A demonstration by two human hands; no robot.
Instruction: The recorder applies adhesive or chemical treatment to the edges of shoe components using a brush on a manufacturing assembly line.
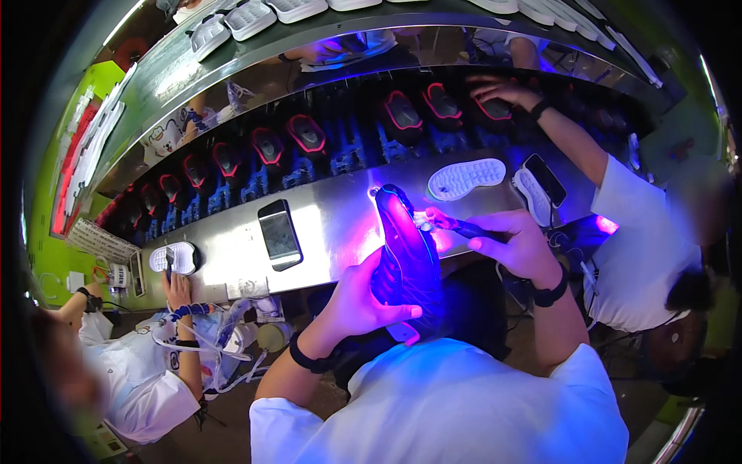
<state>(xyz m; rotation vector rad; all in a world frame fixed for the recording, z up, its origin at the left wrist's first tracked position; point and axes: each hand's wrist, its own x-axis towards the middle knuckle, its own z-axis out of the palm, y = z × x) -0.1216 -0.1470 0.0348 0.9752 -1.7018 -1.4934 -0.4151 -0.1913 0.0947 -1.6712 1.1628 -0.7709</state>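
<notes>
My left hand (363, 298) grips a dark shoe upper (406, 247) from below, holding it upright in front of me with the toe pointing away. It glows purple under ultraviolet light. My right hand (514, 243) holds a thin brush-like tool (452, 224) whose tip touches the shoe's right edge near the top. Both wrists wear black bands.
A metal bench (332, 224) carries a phone (279, 234), a white sole (465, 178) and another phone (546, 179). Behind it a conveyor holds several dark shoes on red-lit stands (306, 133). One person works on my left (139, 371), another on my right (641, 232).
</notes>
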